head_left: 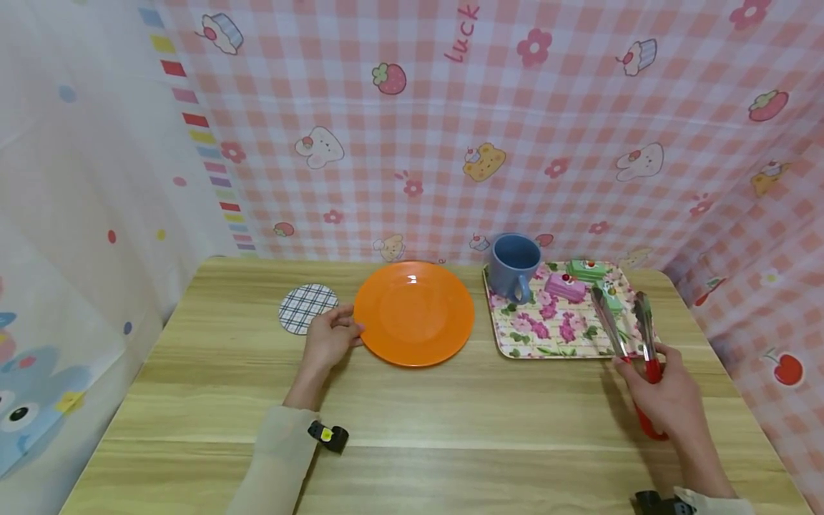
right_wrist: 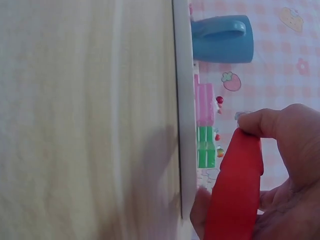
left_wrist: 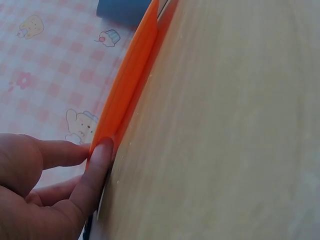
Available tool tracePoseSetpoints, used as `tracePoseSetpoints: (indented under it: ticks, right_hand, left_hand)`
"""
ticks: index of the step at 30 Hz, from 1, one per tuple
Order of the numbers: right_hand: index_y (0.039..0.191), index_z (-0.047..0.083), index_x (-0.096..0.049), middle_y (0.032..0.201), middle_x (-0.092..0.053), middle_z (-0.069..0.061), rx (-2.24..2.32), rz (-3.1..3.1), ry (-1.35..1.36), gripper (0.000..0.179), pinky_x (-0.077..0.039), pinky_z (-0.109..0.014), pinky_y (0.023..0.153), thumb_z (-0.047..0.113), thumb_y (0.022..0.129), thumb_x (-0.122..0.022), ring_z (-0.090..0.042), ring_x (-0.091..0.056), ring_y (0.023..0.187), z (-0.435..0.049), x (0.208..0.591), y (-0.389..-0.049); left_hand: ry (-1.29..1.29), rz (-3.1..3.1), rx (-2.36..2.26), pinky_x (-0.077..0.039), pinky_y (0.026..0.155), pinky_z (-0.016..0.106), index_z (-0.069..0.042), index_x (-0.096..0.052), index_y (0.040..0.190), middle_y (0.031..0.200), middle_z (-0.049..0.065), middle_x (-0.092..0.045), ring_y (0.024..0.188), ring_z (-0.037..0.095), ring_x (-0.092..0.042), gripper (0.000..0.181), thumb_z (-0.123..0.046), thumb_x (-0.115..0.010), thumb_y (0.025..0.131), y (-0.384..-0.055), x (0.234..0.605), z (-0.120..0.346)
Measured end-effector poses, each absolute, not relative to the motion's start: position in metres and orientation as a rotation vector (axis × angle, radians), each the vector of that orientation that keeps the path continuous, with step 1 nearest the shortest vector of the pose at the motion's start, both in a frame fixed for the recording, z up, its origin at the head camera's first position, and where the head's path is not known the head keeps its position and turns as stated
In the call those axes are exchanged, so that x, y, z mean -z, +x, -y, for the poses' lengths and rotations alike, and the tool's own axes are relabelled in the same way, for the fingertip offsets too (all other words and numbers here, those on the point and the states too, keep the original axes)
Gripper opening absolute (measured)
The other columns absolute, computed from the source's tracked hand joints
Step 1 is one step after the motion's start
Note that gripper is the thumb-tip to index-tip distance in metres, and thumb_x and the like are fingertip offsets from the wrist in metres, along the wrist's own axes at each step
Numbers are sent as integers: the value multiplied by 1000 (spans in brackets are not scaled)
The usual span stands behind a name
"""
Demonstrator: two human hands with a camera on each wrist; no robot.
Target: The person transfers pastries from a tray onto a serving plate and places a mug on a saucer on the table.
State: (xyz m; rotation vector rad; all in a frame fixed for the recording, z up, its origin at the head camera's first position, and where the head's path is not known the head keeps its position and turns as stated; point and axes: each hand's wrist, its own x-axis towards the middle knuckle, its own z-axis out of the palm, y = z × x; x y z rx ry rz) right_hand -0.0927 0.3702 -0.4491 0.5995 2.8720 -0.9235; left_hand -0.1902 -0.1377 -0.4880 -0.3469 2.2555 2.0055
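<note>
Pinching the near stretch of rim of the orange plate (head_left: 414, 313) with the left hand (head_left: 331, 336), with digits set on both sides of the edge and little gap between. Lying just right of that hand, on the bench (head_left: 450, 443). Set just beyond and left of the same hand: a round checked coaster (head_left: 302, 307), partly overlapped by fingers in the head view; cannot tell whether touched. Worn behind the left hand: a black wrist strap (head_left: 328, 435), at a pale sleeve (head_left: 280, 450).

Gripping the red-handled tongs (head_left: 653, 370) in the right hand (head_left: 666, 395), with fingers curled round the red part. Spread apart at the metal ends, pointing forward from the hand over a floral tray (head_left: 560, 347). Standing upright on the tray's far left corner, ahead and well left of the right hand: a blue mug (head_left: 513, 266), with handle turned toward the near side. Resting between mug and tongs, forward of the right hand: a pink cake piece (head_left: 563, 287). Placed farther from that hand: a green cake piece (head_left: 586, 270). Placed nearer: a second green cake piece (head_left: 614, 297), partly hidden by the tongs; cannot tell whether touched. Hanging beyond both hands: a pink checked cloth (head_left: 444, 121).
</note>
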Motion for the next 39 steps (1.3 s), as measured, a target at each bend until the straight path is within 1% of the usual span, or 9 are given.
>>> tracePoseSetpoints:
  ticks: [5, 9, 14, 17, 24, 27, 31, 35, 39]
  right_hand:
    - [157, -10, -15, 133, -48, -40, 922, -2905, 547, 102, -54, -37, 65, 61, 97, -56, -50, -58, 105, -375, 446, -95]
    - [158, -9, -15, 130, -49, -39, 928, -2916, 547, 102, -54, -38, 65, 61, 97, -57, -49, -57, 104, -377, 444, -99]
    - [160, -6, -13, 126, -57, -35, 917, -2925, 564, 104, -56, -46, 69, 63, 96, -57, -50, -57, 106, -378, 441, -103]
    - [160, -5, -14, 123, -59, -34, 891, -2936, 559, 103, -56, -48, 70, 63, 96, -57, -49, -56, 105, -380, 440, -106]
    - [160, -5, -13, 134, -47, -41, 861, -2897, 579, 106, -56, -43, 64, 68, 95, -53, -51, -55, 105, -383, 438, -112]
    - [160, -6, -13, 133, -48, -42, 830, -2902, 572, 108, -55, -41, 61, 71, 95, -51, -50, -57, 102, -384, 438, -114]
    - [158, -9, -17, 128, -51, -43, 762, -2924, 537, 108, -54, -42, 60, 72, 95, -50, -49, -60, 97, -386, 435, -116]
    - [155, -13, -20, 127, -49, -46, 677, -2930, 519, 108, -53, -45, 61, 73, 95, -48, -51, -59, 97, -388, 433, -116]
    - [152, -15, -22, 127, -49, -46, 637, -2916, 503, 109, -54, -45, 61, 73, 94, -49, -51, -59, 96, -392, 430, -118]
  left_hand:
    - [-353, -2223, -2016, -67, 73, 27, 4, -57, 140, 106, 18, -63, 77, 9, -69, 46, 7, -64, 95, -191, 489, 138]
    - [-361, -2193, -2019, -67, 75, 27, 3, -57, 140, 107, 18, -64, 78, 10, -70, 45, 5, -64, 95, -191, 489, 140]
    - [-372, -2156, -2019, -66, 77, 28, 3, -56, 141, 107, 17, -65, 80, 11, -70, 45, 4, -64, 96, -191, 490, 142]
    - [-381, -2138, -2028, -66, 78, 29, 3, -56, 141, 105, 16, -66, 80, 11, -70, 45, 5, -63, 96, -191, 491, 142]
    - [-377, -2135, -2055, -67, 78, 29, 3, -57, 140, 102, 15, -65, 78, 11, -70, 44, 5, -63, 97, -190, 490, 141]
    - [-387, -2131, -2061, -67, 77, 28, 3, -57, 140, 103, 15, -65, 77, 11, -70, 44, 4, -64, 96, -189, 491, 142]
    - [-396, -2129, -2061, -67, 77, 28, 2, -57, 140, 104, 16, -65, 78, 11, -69, 43, 4, -63, 97, -188, 492, 143]
    - [-383, -2118, -2061, -67, 79, 29, 3, -57, 140, 106, 17, -65, 79, 12, -70, 43, 4, -63, 97, -188, 492, 142]
    - [-382, -2120, -2060, -66, 80, 29, 2, -57, 140, 107, 18, -65, 79, 11, -70, 43, 3, -63, 98, -189, 491, 141]
